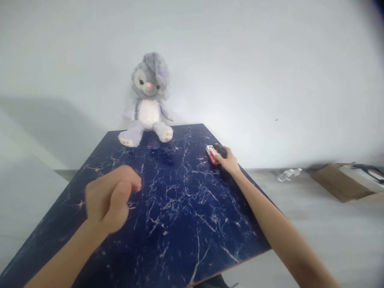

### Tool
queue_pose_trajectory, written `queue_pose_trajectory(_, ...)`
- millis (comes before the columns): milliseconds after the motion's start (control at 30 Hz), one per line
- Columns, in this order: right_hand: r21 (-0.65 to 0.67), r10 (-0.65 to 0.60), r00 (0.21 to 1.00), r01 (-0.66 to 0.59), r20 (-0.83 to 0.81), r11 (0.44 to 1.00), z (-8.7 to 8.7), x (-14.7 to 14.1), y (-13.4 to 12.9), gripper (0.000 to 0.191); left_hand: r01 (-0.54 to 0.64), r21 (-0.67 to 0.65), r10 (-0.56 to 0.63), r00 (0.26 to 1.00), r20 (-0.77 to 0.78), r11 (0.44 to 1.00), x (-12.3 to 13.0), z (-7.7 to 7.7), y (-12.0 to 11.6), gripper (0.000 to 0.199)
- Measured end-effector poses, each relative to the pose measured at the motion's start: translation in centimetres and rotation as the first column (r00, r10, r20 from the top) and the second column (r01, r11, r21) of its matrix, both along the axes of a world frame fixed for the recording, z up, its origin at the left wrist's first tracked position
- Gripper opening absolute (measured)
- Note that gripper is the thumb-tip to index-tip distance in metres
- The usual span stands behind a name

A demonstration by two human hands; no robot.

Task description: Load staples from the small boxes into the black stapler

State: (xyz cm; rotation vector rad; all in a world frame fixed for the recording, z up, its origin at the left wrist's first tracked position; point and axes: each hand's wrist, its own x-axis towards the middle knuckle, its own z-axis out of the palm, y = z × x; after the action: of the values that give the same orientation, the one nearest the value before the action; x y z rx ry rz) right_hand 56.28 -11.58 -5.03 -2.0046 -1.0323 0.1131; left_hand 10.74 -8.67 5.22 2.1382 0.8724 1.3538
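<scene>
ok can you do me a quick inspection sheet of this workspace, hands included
Surface: dark blue veined table
Handled things: red-and-white item near the right edge; dark object against it, possibly one piece
Other things: grey plush toy, seated at the far end
Clutter: clear plastic item, cardboard box, both on the floor
Left hand: curled over the table, palm hidden
Right hand: holding the red-and-white item
Cables: black strap-like piece at the box, unclear
Surroundings: pale wall behind
</scene>
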Motion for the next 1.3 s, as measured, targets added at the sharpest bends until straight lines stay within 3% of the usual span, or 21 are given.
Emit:
queue_pose_trajectory(100, -0.023, -0.029, 1.000, 0.029, -0.002, 0.999, 0.5, -1.3, 0.4, 0.068, 0.058, -0.051, -0.060, 0.998, -0.036, 0.997, 0.0, -2.3, 4.2, 0.053)
queue_pose_trajectory(233, -0.037, 0.101, 0.995, -0.101, -0.003, 0.994, 1.2, -4.9, 1.7, 0.065, -0.123, -0.224, 0.114, 0.992, -0.052, 0.967, -2.6, -7.3, 9.1, 0.053)
queue_pose_trajectory(333, -0.035, 0.250, 0.967, -0.252, -0.037, 0.967, 1.4, -10.1, 3.9, 0.064, -0.210, -0.280, 0.176, 0.974, -0.139, 0.937, -3.8, -9.6, 10.5, 0.051)
queue_pose_trajectory(500, 0.018, 0.530, 0.848, -0.529, -0.031, 0.848, 1.1, -23.9, 9.0, 0.059, -0.412, -0.255, 0.308, 0.879, -0.365, 0.875, -4.1, -9.3, 10.2, 0.047)
queue_pose_trajectory(633, 0.089, 0.642, 0.767, -0.638, -0.017, 0.765, 0.7, -34.7, 12.7, 0.048, -0.679, -0.196, 0.528, 0.693, -0.492, 0.708, -5.9, -8.5, 11.0, 0.056)
queue_pose_trajectory(700, 0.104, 0.710, 0.704, -0.706, 0.003, 0.700, 0.5, -37.8, 13.6, 0.051, -0.717, -0.222, 0.580, 0.676, -0.455, 0.661, -7.6, -8.4, 11.7, 0.055)
queue_pose_trajectory(767, 0.111, 0.785, 0.619, -0.783, 0.032, 0.613, 0.3, -39.2, 14.0, 0.055, -0.696, -0.268, 0.597, 0.713, -0.368, 0.666, -9.1, -8.4, 12.4, 0.050)
queue_pose_trajectory(833, 0.130, 0.817, 0.576, -0.812, 0.023, 0.569, 0.1, -39.1, 14.0, 0.055, -0.685, -0.297, 0.615, 0.729, -0.301, 0.666, -10.1, -8.6, 12.8, 0.048)
queue_pose_trajectory(1000, 0.188, 0.763, 0.644, -0.743, -0.065, 0.643, -0.1, -38.2, 13.7, 0.055, -0.670, -0.355, 0.629, 0.739, -0.239, 0.652, -10.2, -9.6, 13.2, 0.041)
queue_pose_trajectory(1133, 0.192, 0.782, 0.622, -0.764, -0.037, 0.617, 0.0, -38.4, 13.4, 0.061, -0.572, -0.411, 0.560, 0.812, -0.165, 0.709, -9.5, -10.5, 13.4, 0.037)
queue_pose_trajectory(1300, 0.178, 0.751, 0.660, -0.737, -0.020, 0.652, 0.0, -38.5, 13.5, 0.071, -0.550, -0.370, 0.535, 0.831, -0.152, 0.749, -9.1, -10.7, 13.2, 0.030)
